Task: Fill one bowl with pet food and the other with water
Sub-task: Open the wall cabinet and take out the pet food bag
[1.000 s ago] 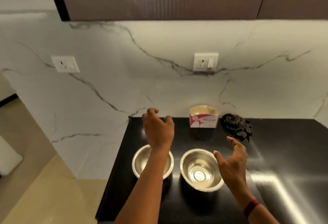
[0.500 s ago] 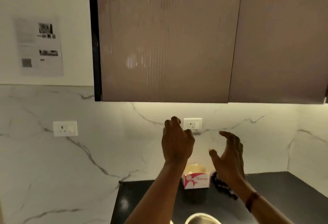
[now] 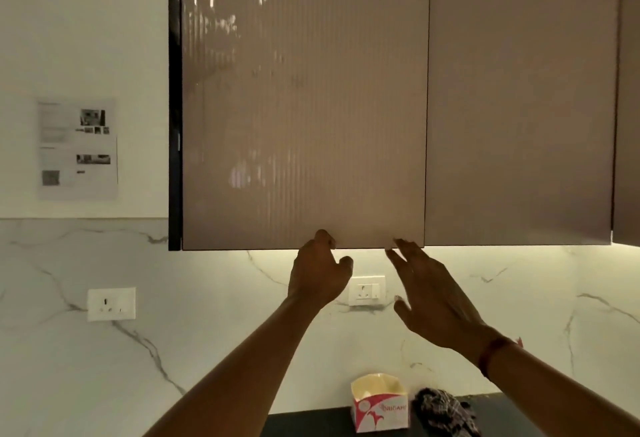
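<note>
Left hand (image 3: 318, 274), right hand (image 3: 433, 294) risen to cabinet door (image 3: 304, 107), carton (image 3: 379, 405) below

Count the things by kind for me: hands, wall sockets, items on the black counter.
Hands: 2, left hand at the cupboard door edge, right hand
Wall sockets: 2, left socket and right socket
Counter items: 2, paper box and dark cloth
Total: 6
</note>
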